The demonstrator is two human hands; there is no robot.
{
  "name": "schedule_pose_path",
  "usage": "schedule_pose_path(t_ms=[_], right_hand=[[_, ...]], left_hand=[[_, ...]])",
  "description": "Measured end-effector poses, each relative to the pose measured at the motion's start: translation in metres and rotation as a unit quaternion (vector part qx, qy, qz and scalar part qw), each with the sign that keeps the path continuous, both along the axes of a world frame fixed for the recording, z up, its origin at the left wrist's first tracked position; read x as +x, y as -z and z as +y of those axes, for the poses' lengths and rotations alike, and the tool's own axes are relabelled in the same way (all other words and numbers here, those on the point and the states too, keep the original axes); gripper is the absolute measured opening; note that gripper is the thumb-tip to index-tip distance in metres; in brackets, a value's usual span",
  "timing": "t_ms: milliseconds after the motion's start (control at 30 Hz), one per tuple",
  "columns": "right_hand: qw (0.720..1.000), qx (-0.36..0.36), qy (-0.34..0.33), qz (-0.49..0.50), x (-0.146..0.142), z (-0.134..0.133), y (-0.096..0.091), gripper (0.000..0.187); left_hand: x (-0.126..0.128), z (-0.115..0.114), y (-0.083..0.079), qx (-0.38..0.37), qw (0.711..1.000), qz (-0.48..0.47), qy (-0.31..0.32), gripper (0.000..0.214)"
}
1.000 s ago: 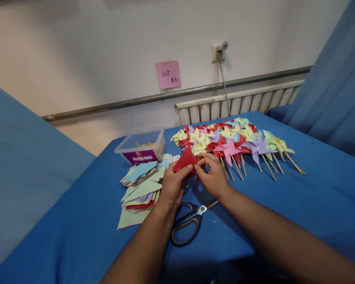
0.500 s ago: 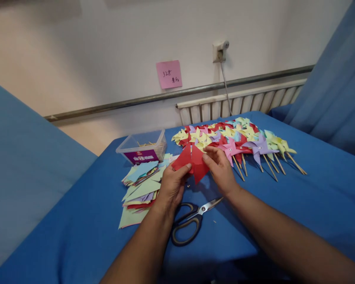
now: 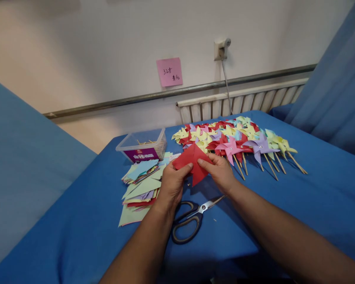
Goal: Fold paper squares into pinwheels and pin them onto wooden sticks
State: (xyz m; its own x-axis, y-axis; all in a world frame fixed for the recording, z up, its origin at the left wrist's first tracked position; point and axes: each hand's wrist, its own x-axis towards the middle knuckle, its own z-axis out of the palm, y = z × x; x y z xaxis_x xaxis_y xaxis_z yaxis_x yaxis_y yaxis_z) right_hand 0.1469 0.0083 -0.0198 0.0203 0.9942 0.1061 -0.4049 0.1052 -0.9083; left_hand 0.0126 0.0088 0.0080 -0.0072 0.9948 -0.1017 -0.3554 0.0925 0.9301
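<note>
A red paper square (image 3: 193, 157) with cuts and creases is held up between both hands, one corner pointing toward me. My left hand (image 3: 173, 179) pinches its left side, thumb on top. On its right side, my right hand (image 3: 221, 170) grips the paper with the thumb pressed near the middle and the fingers underneath. Below the hands, scissors (image 3: 197, 217) with dark handles lie on the blue cloth, blades partly apart. Left of my left hand is a stack of coloured paper pieces (image 3: 142, 189). Beyond my right hand lie several finished paper pinwheels (image 3: 231, 148) on sticks.
A clear plastic box (image 3: 144, 146) with a purple label and thin sticks inside stands behind the paper stack. The blue-covered table (image 3: 85, 221) meets a wall with a radiator (image 3: 242, 100), a metal rail (image 3: 130, 101) and a plugged socket (image 3: 221, 51). Blue curtains (image 3: 340, 75) hang at both sides.
My right hand has closed from a looser hold to a firm grip on the red paper, its thumb now nearer the middle. The raised paper flaps now lie flatter together.
</note>
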Motion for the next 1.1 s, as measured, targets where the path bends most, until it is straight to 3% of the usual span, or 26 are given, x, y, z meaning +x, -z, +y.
schedule_pose_path(t_ms=[267, 667, 1100], right_hand=[[0.998, 0.0, 0.024, -0.052, -0.002, 0.002, 0.001, 0.027], [0.994, -0.035, -0.012, 0.104, -0.006, 0.002, 0.005, 0.031], [0.997, -0.007, -0.033, 0.074, -0.01, 0.001, 0.009, 0.031]], left_hand=[[-0.001, 0.003, 0.006, 0.046, 0.996, 0.072, -0.039, 0.05], [0.001, -0.004, -0.003, -0.001, 0.999, -0.02, 0.045, 0.045], [0.004, 0.001, 0.005, -0.022, 0.998, -0.06, 0.003, 0.049]])
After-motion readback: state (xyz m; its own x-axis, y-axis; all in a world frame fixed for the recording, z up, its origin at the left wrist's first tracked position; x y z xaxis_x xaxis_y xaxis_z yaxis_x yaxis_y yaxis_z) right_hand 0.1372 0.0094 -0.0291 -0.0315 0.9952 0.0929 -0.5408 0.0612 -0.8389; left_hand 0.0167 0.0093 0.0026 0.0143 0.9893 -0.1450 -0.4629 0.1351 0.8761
